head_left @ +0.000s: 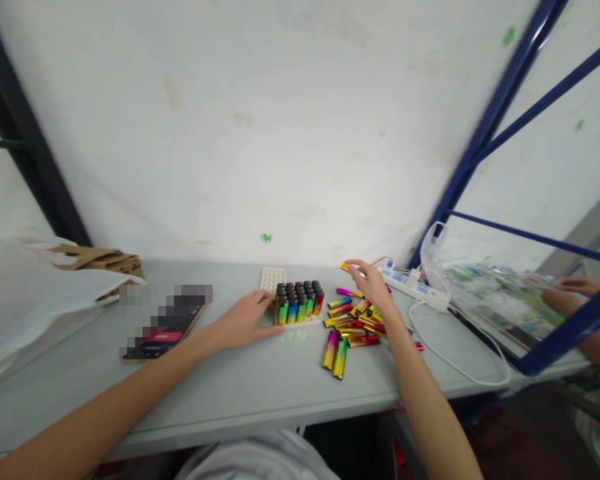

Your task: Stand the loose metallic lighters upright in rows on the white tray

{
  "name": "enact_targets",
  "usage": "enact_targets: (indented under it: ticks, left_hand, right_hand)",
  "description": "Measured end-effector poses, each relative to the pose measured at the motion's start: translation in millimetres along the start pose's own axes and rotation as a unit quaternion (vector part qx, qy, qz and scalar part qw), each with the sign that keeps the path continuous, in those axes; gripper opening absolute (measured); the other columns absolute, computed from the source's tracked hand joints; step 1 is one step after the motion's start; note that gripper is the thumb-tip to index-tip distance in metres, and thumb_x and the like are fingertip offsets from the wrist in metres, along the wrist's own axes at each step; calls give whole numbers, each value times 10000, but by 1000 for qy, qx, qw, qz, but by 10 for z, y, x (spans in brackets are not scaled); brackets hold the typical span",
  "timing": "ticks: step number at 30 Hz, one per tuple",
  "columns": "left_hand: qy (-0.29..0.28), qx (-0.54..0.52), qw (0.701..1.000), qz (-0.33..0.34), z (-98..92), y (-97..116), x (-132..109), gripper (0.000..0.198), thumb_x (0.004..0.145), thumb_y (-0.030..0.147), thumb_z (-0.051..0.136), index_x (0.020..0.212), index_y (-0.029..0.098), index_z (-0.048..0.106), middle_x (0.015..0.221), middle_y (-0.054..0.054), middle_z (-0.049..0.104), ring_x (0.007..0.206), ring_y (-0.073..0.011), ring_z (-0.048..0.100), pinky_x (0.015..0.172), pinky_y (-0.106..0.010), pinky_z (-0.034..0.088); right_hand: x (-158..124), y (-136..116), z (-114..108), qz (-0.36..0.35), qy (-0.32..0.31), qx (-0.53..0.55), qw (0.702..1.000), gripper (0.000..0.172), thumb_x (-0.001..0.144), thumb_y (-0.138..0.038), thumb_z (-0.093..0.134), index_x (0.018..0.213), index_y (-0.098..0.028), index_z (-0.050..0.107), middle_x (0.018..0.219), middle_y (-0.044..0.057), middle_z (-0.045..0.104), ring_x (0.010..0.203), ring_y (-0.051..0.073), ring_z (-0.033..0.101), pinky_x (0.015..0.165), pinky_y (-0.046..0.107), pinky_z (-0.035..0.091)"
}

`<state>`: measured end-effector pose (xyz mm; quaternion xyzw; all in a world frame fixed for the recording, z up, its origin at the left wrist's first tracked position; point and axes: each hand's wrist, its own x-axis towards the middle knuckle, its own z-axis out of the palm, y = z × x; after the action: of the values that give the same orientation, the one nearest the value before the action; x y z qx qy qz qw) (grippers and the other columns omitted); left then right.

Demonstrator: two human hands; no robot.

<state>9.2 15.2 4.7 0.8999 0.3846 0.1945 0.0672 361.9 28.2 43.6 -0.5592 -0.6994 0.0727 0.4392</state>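
Observation:
A white tray stands near the wall, its front rows filled with upright rainbow lighters. My left hand lies flat on the table, fingers stretched out and touching the tray's left side. A loose pile of shiny lighters lies to the right of the tray. My right hand reaches over the far end of that pile, its fingers pinched on a yellow lighter.
A phone lies left of my left hand, with a white bag and brown cardboard beyond it. A white power strip with its cable, a plastic bag and a blue frame stand to the right. Another person's hands work there.

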Motion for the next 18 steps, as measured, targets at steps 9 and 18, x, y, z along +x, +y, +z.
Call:
enact_targets:
  ticks: [9,18]
  left_hand:
    - [-5,3,1000,-2,-6,-5,-10,635,880,703,584,1215,166,636,1264,-159,625,1178,-328,584,1044,-471,473]
    - [-7,1,1000,-1,-46,25,-13,613,883,691,593,1221,181,633,1263,-144,630,1177,-314,591,1053,-447,471]
  right_hand:
    - [57,-67,50,38,38,84,995,566,868,-725,543,649,-205,510,577,-27,482,574,144,476,576,270,400]
    - [1,-282,146,63,-58,250,964,475,936,-695,428,898,-230,515,595,-79,426,436,99,373,449,224,327]
